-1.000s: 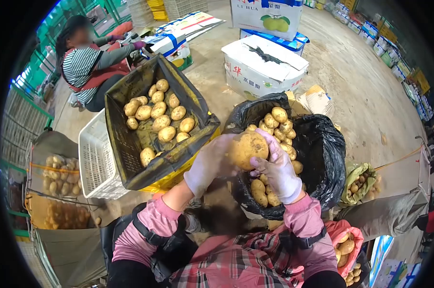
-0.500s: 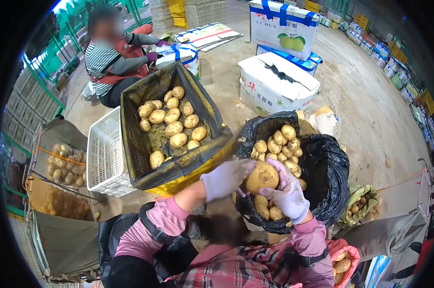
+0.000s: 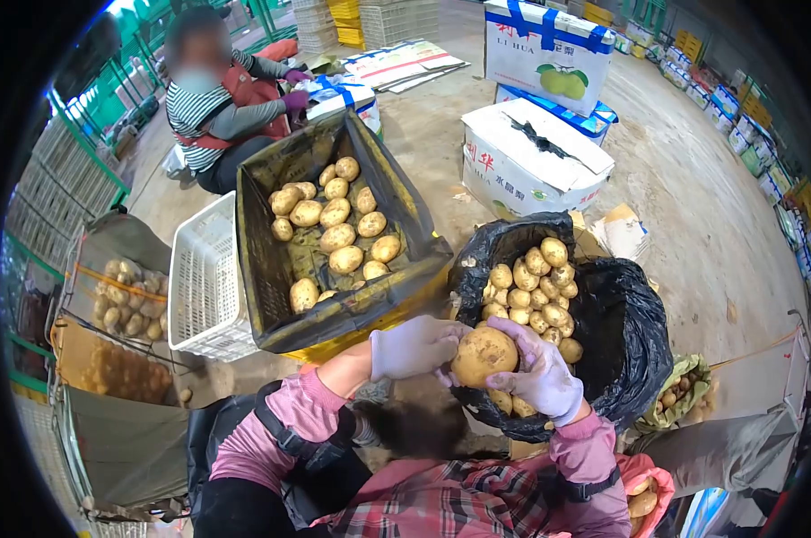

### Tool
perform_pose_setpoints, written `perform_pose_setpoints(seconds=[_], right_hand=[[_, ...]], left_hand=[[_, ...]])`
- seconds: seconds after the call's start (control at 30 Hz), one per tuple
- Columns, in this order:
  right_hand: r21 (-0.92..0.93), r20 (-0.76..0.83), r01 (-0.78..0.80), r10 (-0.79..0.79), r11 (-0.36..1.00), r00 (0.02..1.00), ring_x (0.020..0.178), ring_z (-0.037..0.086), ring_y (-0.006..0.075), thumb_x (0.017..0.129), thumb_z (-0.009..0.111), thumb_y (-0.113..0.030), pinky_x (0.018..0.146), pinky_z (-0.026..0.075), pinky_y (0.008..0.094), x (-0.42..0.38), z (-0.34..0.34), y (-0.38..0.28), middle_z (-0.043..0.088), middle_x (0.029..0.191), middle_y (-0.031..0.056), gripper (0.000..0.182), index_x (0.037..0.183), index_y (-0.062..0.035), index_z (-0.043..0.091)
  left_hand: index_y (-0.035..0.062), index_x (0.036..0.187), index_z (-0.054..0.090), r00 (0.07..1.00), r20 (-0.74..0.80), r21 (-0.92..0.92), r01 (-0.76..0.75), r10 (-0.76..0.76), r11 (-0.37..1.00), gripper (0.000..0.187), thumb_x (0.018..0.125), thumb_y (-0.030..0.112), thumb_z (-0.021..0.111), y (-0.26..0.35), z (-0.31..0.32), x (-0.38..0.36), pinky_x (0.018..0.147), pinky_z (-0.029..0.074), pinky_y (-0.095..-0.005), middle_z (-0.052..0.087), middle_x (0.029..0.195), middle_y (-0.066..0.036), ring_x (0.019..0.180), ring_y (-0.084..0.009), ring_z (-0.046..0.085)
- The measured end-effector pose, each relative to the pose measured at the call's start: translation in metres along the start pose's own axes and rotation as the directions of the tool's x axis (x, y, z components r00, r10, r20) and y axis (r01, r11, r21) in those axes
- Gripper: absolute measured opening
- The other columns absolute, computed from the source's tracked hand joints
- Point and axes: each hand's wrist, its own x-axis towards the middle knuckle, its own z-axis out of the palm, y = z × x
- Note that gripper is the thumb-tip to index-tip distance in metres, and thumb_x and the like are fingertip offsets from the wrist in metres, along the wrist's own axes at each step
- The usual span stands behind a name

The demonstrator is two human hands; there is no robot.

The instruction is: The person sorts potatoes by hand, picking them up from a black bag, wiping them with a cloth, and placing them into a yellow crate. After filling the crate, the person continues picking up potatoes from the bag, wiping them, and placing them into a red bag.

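Observation:
A large potato (image 3: pixel 484 356) with brown specks is held between my two gloved hands, over the near left rim of a box lined with a black plastic bag (image 3: pixel 637 309). My left hand (image 3: pixel 416 348) closes on the potato's left side, with its fingertips partly hidden behind it. My right hand (image 3: pixel 542 375) grips it from the right, thumb underneath and fingers over the top. Smaller potatoes (image 3: pixel 533 291) are piled in the bag just beyond. To the left, a yellow crate with a dark liner (image 3: pixel 416 269) holds several potatoes (image 3: pixel 336 237).
A white plastic crate (image 3: pixel 204 327) stands left of the yellow crate. White cartons (image 3: pixel 536 170) are stacked ahead. A co-worker (image 3: pixel 231 117) sits at the far left, hands on a carton. A green sack (image 3: pixel 679 394) and a pink sack (image 3: pixel 643 493) of potatoes lie at right.
The view has shifted slightly, so the crates and cartons appear further right. Both hands still hold the potato, which sits a little lower and appears slightly turned.

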Motion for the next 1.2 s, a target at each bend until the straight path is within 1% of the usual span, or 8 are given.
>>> perform_pose_setpoints(seconds=[0.2,0.33,0.57,0.7,0.83,0.97,1.07,1.2], right_hand=[[0.184,-0.029,0.010,-0.005,0.983,1.000,0.116,0.055,0.0148,0.074,0.071,0.014,0.100,0.046,0.0285,0.009,0.009,-0.011,0.054,0.130,0.0104,0.076,0.143,0.0034,0.040],[0.061,-0.046,0.030,-0.028,0.998,0.999,0.124,0.049,0.0155,0.075,0.071,0.012,0.106,0.042,0.0295,0.015,0.005,-0.006,0.052,0.135,0.0098,0.076,0.143,0.0042,0.038],[0.333,-0.085,0.150,-0.129,0.931,0.988,0.130,0.047,0.0175,0.071,0.070,0.016,0.110,0.038,0.0330,0.012,-0.003,-0.001,0.050,0.138,0.0080,0.080,0.143,-0.0013,0.040],[0.206,-0.109,0.237,-0.218,0.949,0.970,0.134,0.044,0.0198,0.069,0.066,0.019,0.112,0.036,0.0333,0.012,-0.007,0.001,0.048,0.141,0.0089,0.076,0.139,-0.0026,0.045],[0.163,-0.121,0.348,-0.331,0.923,0.936,0.138,0.038,0.0187,0.070,0.068,0.015,0.113,0.033,0.0335,0.014,-0.006,0.006,0.040,0.147,0.0099,0.079,0.142,-0.0031,0.041],[0.208,-0.218,0.154,-0.108,0.966,0.970,0.139,0.033,0.0193,0.071,0.065,0.016,0.115,0.028,0.0321,0.010,0.008,-0.017,0.034,0.152,0.0075,0.093,0.153,-0.0054,0.025],[0.393,-0.181,0.254,-0.196,0.884,0.964,0.129,0.046,0.0178,0.082,0.069,0.007,0.109,0.037,0.0324,0.014,0.003,-0.004,0.044,0.143,0.0106,0.085,0.152,-0.0025,0.023],[0.162,-0.188,0.283,-0.252,0.945,0.949,0.129,0.047,0.0176,0.091,0.064,-0.003,0.108,0.037,0.0315,0.013,-0.010,0.005,0.047,0.143,0.0112,0.066,0.149,-0.0001,0.032]], left_hand=[[-0.0028,0.131,0.052,0.943,-0.028,0.497,-0.275,0.333,0.823,0.042,0.099,0.023,0.049,-0.007,-0.015,0.001,0.073,0.057,-0.0308,0.068,0.098,-0.013,0.080,-0.0182,0.070],[-0.0034,0.135,0.050,0.973,-0.083,0.270,-0.184,0.213,0.945,0.042,0.100,0.019,0.043,0.014,-0.014,-0.004,0.073,0.056,-0.0279,0.067,0.108,-0.013,0.081,-0.0174,0.070],[-0.0034,0.134,0.051,0.972,-0.150,-0.039,-0.186,0.179,0.982,0.043,0.104,0.027,0.044,-0.001,-0.006,0.004,0.070,0.058,-0.0272,0.069,0.105,-0.013,0.080,-0.0165,0.070],[0.0013,0.135,0.050,0.985,0.040,-0.284,0.171,-0.167,0.943,0.058,0.103,0.049,0.040,0.000,-0.011,0.008,0.068,0.059,-0.0279,0.068,0.104,-0.013,0.082,-0.0195,0.070],[0.0095,0.152,0.019,0.994,0.048,-0.588,-0.049,0.095,0.807,0.082,0.093,0.047,0.063,0.012,0.013,0.014,0.083,0.059,-0.0355,0.050,0.136,-0.013,0.101,-0.0229,0.067],[0.0070,0.153,0.017,0.950,-0.204,-0.498,-0.308,0.236,0.810,0.101,0.079,0.028,0.082,0.020,0.024,0.015,0.104,0.047,-0.0389,0.042,0.142,-0.011,0.136,-0.0217,0.040],[0.0050,0.152,0.021,0.879,-0.262,0.107,-0.384,0.398,0.917,0.098,0.077,0.022,0.083,0.002,0.009,0.025,0.107,0.043,-0.0347,0.042,0.142,-0.009,0.132,-0.0198,0.044],[0.0042,0.148,0.029,0.897,-0.305,-0.228,-0.395,0.320,0.890,0.093,0.073,0.011,0.084,0.008,0.022,0.024,0.106,0.041,-0.0317,0.046,0.138,-0.007,0.127,-0.0167,0.047]])
